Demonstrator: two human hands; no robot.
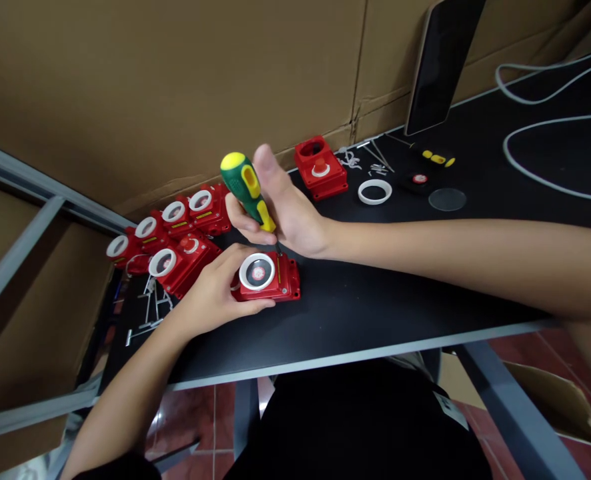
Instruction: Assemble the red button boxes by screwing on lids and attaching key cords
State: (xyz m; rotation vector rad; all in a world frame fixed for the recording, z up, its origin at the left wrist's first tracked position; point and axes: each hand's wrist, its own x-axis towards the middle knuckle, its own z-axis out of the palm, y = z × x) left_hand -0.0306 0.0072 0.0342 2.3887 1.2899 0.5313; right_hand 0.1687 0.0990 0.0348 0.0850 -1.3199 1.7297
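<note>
Nearest me, left hand (215,290) clamps box (275,280); right hand (288,213) pinches screwdriver (248,187), shaft slanting down onto box's far right corner.

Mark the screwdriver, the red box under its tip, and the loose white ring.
screwdriver (245,183): head view, on the green handle.
red box (286,275): head view, on the red top face right of its dial.
white ring (375,201): head view, on the band's near edge.

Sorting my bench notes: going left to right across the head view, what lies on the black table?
Row of closed red boxes, red box gripped by the left hand, open red box, white ring, clear disc, white cable. The screwdriver in the right hand overlaps that box, so omitted.
</note>
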